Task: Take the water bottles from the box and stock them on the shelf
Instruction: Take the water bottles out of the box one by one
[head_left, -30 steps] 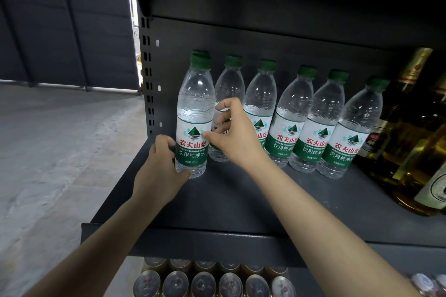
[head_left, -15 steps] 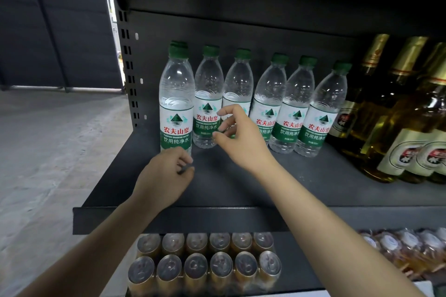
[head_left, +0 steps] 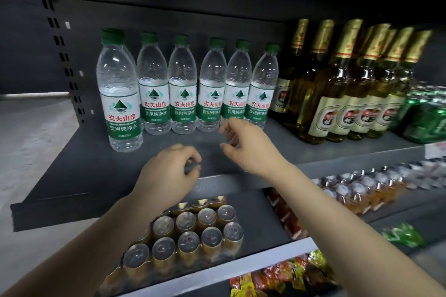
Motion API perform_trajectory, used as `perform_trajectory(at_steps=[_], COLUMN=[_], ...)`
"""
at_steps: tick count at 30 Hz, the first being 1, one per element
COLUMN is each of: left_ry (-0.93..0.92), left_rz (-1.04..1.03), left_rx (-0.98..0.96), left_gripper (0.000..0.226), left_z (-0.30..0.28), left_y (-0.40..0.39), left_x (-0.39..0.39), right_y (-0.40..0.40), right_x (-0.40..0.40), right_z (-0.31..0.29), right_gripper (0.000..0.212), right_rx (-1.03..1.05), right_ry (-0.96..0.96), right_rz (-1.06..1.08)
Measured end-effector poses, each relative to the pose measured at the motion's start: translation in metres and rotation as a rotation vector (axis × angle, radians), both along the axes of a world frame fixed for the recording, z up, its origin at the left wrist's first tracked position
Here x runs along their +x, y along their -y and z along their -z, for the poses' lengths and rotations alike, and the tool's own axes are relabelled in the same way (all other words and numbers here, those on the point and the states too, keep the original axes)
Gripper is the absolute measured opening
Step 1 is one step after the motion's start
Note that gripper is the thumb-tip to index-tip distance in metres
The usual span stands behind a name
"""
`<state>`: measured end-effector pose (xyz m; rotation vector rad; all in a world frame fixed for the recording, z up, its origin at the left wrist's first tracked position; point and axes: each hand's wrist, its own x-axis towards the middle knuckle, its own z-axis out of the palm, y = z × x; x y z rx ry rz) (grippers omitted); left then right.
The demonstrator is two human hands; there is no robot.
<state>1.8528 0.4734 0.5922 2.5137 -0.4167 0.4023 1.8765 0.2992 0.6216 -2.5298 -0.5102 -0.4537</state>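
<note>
Several clear water bottles with green caps and green labels stand upright on the dark shelf [head_left: 96, 171]. The front left bottle [head_left: 120, 103] stands ahead of a row of bottles [head_left: 210, 94] along the back. My left hand [head_left: 166, 176] hovers over the shelf's front edge, fingers loosely curled, holding nothing. My right hand [head_left: 246, 147] is in front of the row, fingers relaxed and spread, touching no bottle. The box is out of view.
Gold-capped glass beer bottles [head_left: 337, 84] fill the shelf right of the water, with green cans [head_left: 427, 116] beyond. The lower shelf carries a shrink-wrapped pack of cans [head_left: 193, 231] and snack packets [head_left: 357, 190]. A perforated upright [head_left: 65, 62] bounds the shelf on the left.
Both hands let go of the bottles and drew back toward the shelf's front edge. The view shifted right and down, bringing more beer bottles into sight.
</note>
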Motion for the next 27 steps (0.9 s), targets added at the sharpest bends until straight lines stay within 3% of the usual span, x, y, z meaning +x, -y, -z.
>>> perform_trajectory(at_steps=[14,27], left_ry=[0.057,-0.139], left_rz=[0.431,0.696], left_rx=[0.151,0.435], left_gripper=[0.016,0.015], left_z=[0.021,0.071], left_y=[0.164,0.297], left_x=[-0.064,-0.128], right_y=[0.165,0.303], right_x=[-0.107,-0.227], right_z=[0.004,0.061], right_gripper=[0.028,0.026], right_rx=[-0.115,-0.141], right_ry=[-0.080,-0.245], right_rz=[0.397,0.666])
